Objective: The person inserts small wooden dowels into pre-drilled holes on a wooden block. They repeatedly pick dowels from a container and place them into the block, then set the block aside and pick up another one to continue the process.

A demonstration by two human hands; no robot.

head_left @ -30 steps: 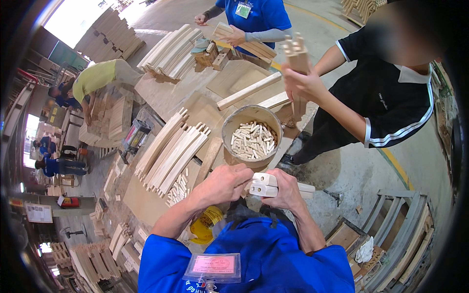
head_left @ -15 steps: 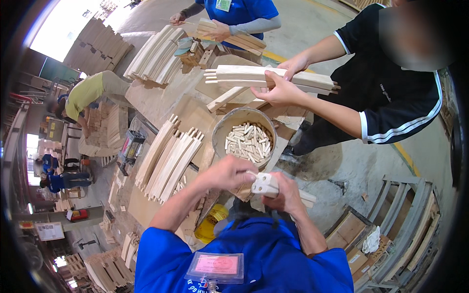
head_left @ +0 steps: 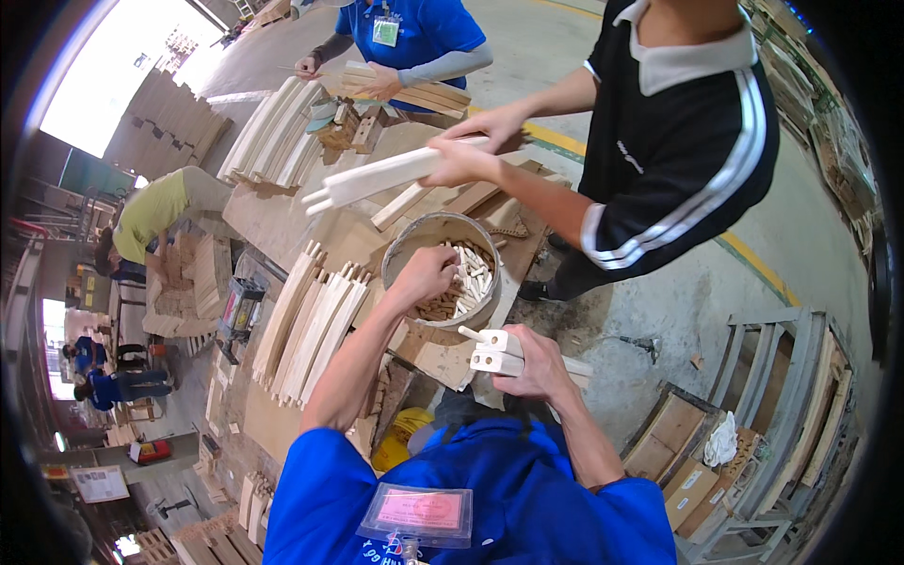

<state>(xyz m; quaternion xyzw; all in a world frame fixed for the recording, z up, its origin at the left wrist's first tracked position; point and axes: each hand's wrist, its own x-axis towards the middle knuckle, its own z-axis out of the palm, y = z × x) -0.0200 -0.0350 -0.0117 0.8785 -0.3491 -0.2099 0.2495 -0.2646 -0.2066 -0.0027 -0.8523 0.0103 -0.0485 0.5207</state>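
My left hand [head_left: 426, 276] reaches into a round bucket [head_left: 394, 247] of short wooden dowels [head_left: 476, 278]. Its fingers are curled together among the dowels, and whatever they pinch is hidden. Below the bucket, my right hand [head_left: 539, 365] grips a bundle of pale wooden bars [head_left: 499, 352] with their ends turned to the left. Round holes show in these end faces. One dowel [head_left: 470, 332] sticks out of an upper hole. The far ends of the bars extend to the right, behind my right hand.
Left of the bucket, curved bars [head_left: 315, 325] with dowelled ends lie on the worktable [head_left: 268, 391]. Across it, a person in a black shirt [head_left: 673, 155] holds bars [head_left: 377, 179]. A person in blue [head_left: 414, 42] handles more bars. A yellow bucket [head_left: 403, 436] stands below; a metal rack [head_left: 767, 377] is at right.
My left hand has gone from the bar ends up into the bucket. A dowel now stands out of one bar end. The bars across the table have shifted left and tilted.
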